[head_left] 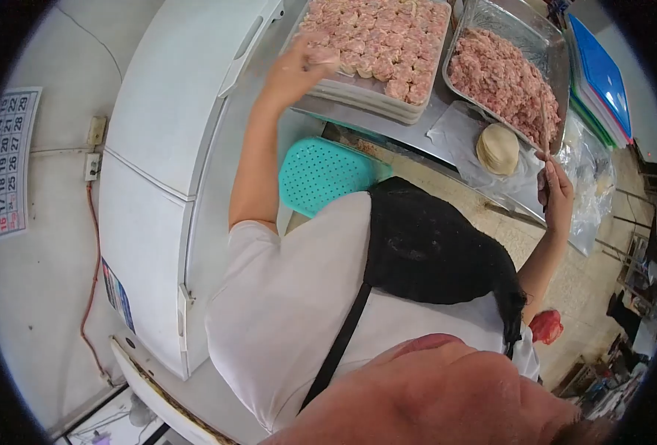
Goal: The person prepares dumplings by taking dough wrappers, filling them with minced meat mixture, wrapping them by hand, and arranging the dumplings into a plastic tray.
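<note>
At the upper left, my left hand (295, 74) is over the near left corner of a white tray (376, 104), its fingers closed around a meat-filled dumpling (323, 57), slightly blurred. Rows of similar open-topped dumplings (380, 37) fill most of the tray. My right hand (556, 189) grips a thin spreading utensil (545, 133), whose far part lies against the ground meat. That pink ground meat (502, 81) is heaped in a metal pan (517, 30). Between the tray and my right hand, a stack of round dough wrappers (498, 150) rests on clear plastic.
A turquoise perforated basket (328, 174) is below the metal table's edge (447, 152). A white refrigerator (158, 111) stands close on my left. Coloured plastic boards or lids (601, 74) and crumpled plastic bags (591, 170) lie to the right.
</note>
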